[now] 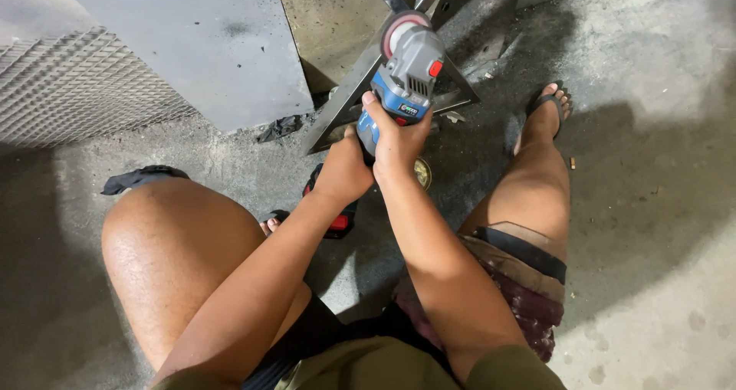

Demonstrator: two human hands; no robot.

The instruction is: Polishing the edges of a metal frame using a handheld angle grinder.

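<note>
A blue and grey cordless angle grinder (407, 72) with a red switch and a round abrasive disc points away from me, its disc resting against a steel angle-bar frame (343, 108). My right hand (396, 133) grips the grinder's body from behind. My left hand (344, 168) sits just below and left of it, wrapped around the grinder's rear end, where a red and black battery pack (337, 220) shows under my wrist. Both forearms reach forward between my bent knees.
A grey metal sheet (199, 45) and a mesh panel (77, 83) lie to the left on the concrete floor. My sandalled right foot (548, 106) rests at the right of the frame. A dark rag (280, 127) and a small round brass-coloured object (422, 172) lie close by.
</note>
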